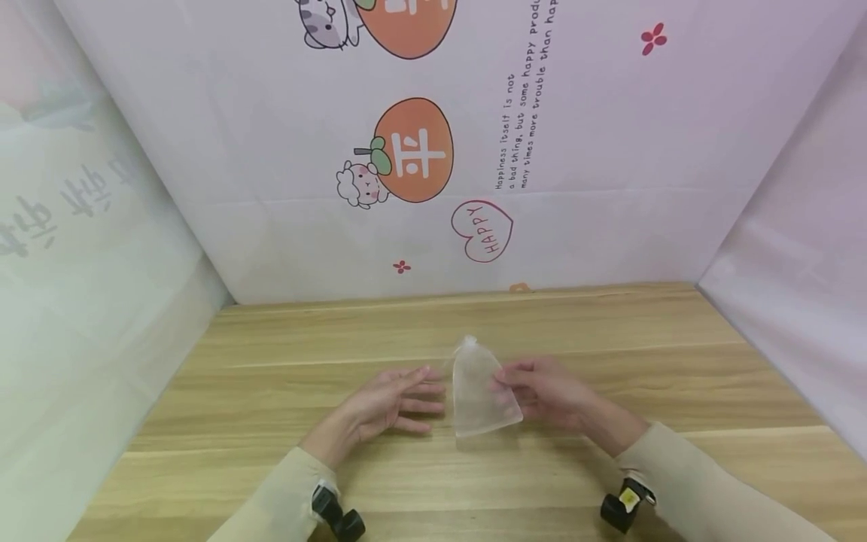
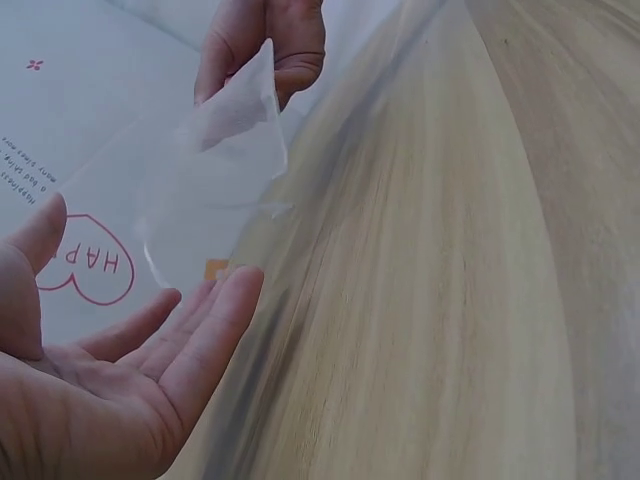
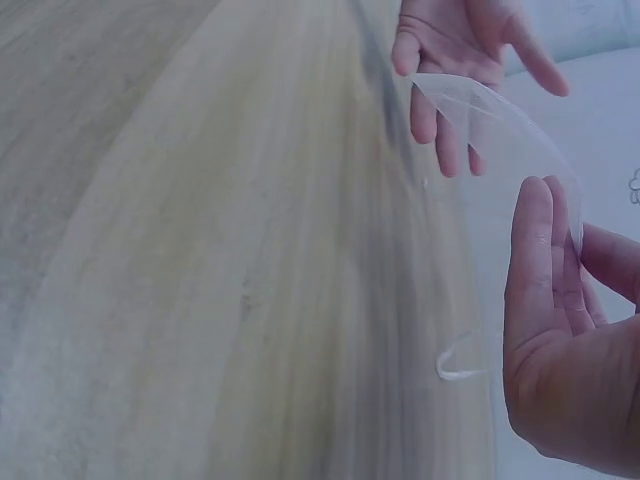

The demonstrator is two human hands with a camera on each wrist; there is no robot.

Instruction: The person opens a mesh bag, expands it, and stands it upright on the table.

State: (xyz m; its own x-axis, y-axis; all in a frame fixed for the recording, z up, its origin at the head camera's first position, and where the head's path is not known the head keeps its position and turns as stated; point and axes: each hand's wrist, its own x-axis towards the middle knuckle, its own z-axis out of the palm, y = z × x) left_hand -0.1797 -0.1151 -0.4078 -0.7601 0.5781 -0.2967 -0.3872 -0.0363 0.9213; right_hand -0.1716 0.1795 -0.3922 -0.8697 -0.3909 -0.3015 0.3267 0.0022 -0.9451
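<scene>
A sheer white drawstring pouch (image 1: 479, 395) hangs above the table, its gathered top toward the far side. My right hand (image 1: 549, 395) pinches its right edge between thumb and fingers, and some fingers show through the mesh. To the left of the pouch is my left hand (image 1: 396, 403), fingers spread and palm turned toward it, holding nothing. In the left wrist view the pouch (image 2: 215, 170) is see-through and looks flat. A white cord loop (image 3: 460, 360) shows below the right hand in the right wrist view.
The wood-grain table (image 1: 271, 361) extends all around the hands. A printed white sheet (image 1: 271, 188) rises at its back edge, and white sheets (image 1: 88, 301) close off both sides. Each wrist carries a small black camera (image 1: 339, 516).
</scene>
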